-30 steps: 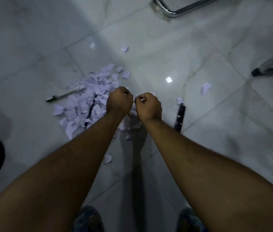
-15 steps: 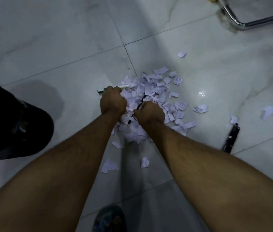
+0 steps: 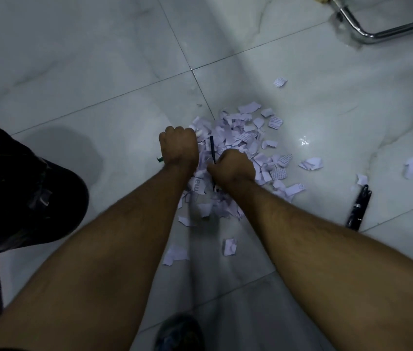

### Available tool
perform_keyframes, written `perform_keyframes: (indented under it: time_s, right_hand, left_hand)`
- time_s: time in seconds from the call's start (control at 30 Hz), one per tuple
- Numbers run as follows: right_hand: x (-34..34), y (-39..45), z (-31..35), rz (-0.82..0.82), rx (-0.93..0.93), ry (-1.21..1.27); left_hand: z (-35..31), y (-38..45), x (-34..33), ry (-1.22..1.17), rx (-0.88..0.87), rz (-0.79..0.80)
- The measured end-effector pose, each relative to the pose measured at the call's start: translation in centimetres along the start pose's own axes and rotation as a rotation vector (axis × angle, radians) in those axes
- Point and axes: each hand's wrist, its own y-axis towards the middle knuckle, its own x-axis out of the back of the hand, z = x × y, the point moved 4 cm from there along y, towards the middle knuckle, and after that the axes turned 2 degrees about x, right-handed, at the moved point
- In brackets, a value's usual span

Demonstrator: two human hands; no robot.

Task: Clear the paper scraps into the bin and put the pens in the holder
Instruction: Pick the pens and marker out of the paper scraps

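Note:
A heap of torn white paper scraps [image 3: 247, 138] lies on the tiled floor, with loose scraps [image 3: 311, 163] scattered around it. My left hand [image 3: 179, 148] is a fist at the heap's left edge, gripping a white pen with a green end [image 3: 159, 160] that sticks out on both sides. My right hand [image 3: 232, 168] is curled on the heap and holds a thin black pen [image 3: 211, 148] that points away from me. A thick black pen [image 3: 358, 207] lies alone on the floor to the right. The black bin [image 3: 23, 188] stands at the left.
A chrome chair leg [image 3: 377, 31] curves across the top right corner. My shoe [image 3: 180, 333] shows at the bottom between my arms. Two scraps [image 3: 229, 247] lie near my feet. No pen holder is in view.
My hands went from meeting above the floor down onto the heap. The left hand closed round the green-ended pen, the right round the thin black pen. The view swung left, bringing the bin in.

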Motion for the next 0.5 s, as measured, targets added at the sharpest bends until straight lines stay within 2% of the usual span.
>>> perform_keyframes:
  time_s: [0.17, 0.27, 0.4, 0.5]
  right_hand:
    - [2.0, -1.4, -0.6, 0.063, 0.012, 0.142]
    - [3.8, -2.7, -1.7, 0.039, -0.047, 0.274]
    - [5.9, -4.8, -4.1, 0.010, -0.023, 0.150]
    - [8.0, -5.5, -5.9, -0.043, -0.045, 0.162]
  left_hand:
    - [-1.1, -1.6, 2.5, -0.048, 0.081, -0.034]
    - [-2.3, -3.1, 4.4, -0.239, 0.137, 0.018]
    - [-4.6, -5.2, 5.7, -0.429, 0.157, 0.108]
    - [-7.6, -6.4, 5.9, -0.549, 0.138, 0.211]
